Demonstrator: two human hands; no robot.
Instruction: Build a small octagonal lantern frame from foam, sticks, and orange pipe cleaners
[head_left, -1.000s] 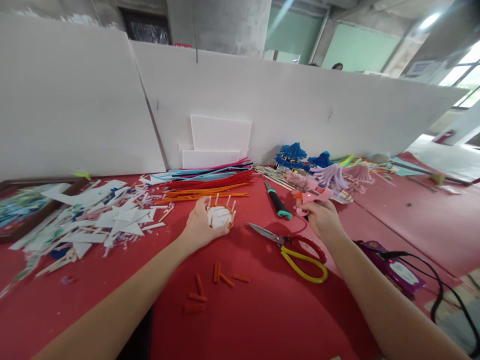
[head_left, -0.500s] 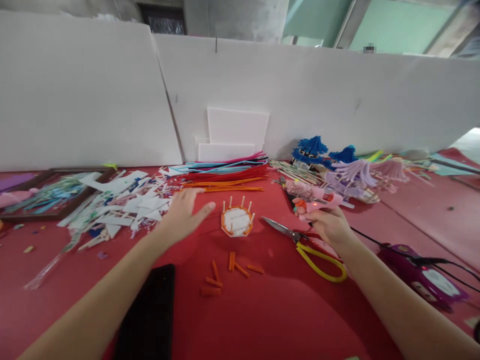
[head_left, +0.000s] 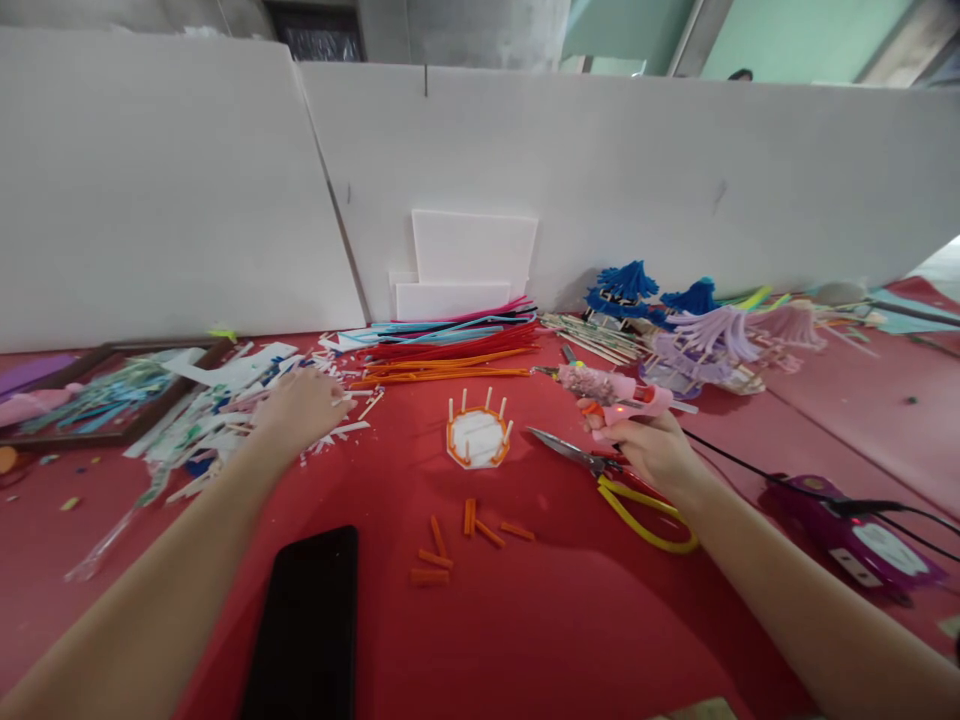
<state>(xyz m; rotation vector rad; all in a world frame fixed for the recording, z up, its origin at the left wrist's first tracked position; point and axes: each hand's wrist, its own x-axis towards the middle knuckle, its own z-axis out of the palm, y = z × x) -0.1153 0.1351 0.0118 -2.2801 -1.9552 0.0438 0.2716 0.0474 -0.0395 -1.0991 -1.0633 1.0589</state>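
My right hand (head_left: 656,450) is closed around the handle of a pink hot glue gun (head_left: 626,395), its nozzle pointing left above the table. My left hand (head_left: 304,405) rests over a pile of white paper and stick scraps (head_left: 225,420); its fingers bend down, partly hidden and blurred, so whatever they touch does not show. Between the hands stands a small white octagonal base (head_left: 478,440) edged in orange, with several short upright sticks around its rim. Cut orange pieces (head_left: 470,517) lie in front of it. Scissors (head_left: 600,470) with yellow and red handles lie just below the glue gun.
A black phone (head_left: 307,620) lies front left. Pipe cleaners (head_left: 450,350) in several colours line the back, before white boards (head_left: 476,250). Blue (head_left: 622,290) and lilac (head_left: 709,345) tasselled models stand back right. A purple device (head_left: 855,540) with a black cable sits at right.
My left hand has swung left from beside the orange pipe cleaners onto the scrap pile, its spread thumb no longer showing. My right hand still grips the glue gun. The view has shifted slightly.
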